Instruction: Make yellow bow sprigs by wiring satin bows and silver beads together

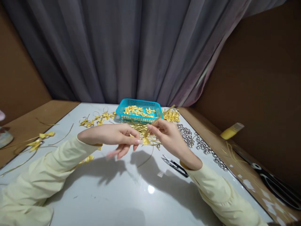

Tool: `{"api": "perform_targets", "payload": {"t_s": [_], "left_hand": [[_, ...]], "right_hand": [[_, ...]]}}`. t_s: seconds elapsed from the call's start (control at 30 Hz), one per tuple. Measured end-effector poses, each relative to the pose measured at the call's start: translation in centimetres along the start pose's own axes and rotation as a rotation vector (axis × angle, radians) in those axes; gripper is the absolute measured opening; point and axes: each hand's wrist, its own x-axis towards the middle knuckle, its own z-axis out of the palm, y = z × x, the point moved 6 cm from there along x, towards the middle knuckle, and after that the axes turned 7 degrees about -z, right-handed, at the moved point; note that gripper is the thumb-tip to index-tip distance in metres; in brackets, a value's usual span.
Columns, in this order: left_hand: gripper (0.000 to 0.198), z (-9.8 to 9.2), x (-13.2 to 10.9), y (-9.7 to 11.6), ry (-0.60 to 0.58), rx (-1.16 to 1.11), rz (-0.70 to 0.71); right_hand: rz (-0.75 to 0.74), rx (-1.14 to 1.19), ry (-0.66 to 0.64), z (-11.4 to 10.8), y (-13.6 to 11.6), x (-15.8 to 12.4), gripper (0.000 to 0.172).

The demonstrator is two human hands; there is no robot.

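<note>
My left hand (123, 136) pinches the edge of a yellow ribbon bow (146, 141) between thumb and index finger, with its other fingers loosely spread below. My right hand (166, 135) is closed on a gold cord (168, 110) that slants up past the fingertips and down to the bow. Both hands are raised over the white tabletop, fingertips close together. Behind them lies a pile of gold cords (135, 127), partly hidden by the hands. The exact hold of the right fingertips on the cord is hard to make out.
A blue basket (122, 117) holding yellow bows stands at the back. Silver beads (185, 133) spread along the right. Thread snips (176, 166) lie near my right wrist. Scissors (275, 185) and a yellow tube (231, 131) are far right. Finished-looking bows with cords (36, 143) lie left.
</note>
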Motion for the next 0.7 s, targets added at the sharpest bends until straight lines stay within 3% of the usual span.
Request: {"api": "perform_targets", "payload": {"t_s": [0.1,0.33,0.47,0.6,0.7], "left_hand": [[0.028,0.3,0.5,-0.2,-0.023,-0.055,0.033],[0.031,1.0,1.6,-1.0,0.053,-0.193,0.131],[0.032,1.5,1.2,-2.0,0.032,-0.199,0.086],[0.029,2.0,0.9,-3.1,0.075,-0.121,0.009],[0.025,2.6,1.2,-3.7,0.132,0.033,0.040]], "right_hand": [[0.016,0.018,-0.019,0.3,-0.4,-0.2,0.026],[0.074,0.192,-0.114,1.4,-1.9,-1.7,0.024],[0.119,0.279,-0.140,1.3,-1.8,-2.7,0.022],[-0.144,0.094,-0.252,1.1,-1.8,-3.6,0.012],[-0.376,-0.095,-0.353,1.4,-1.3,-4.6,0.034]]}}
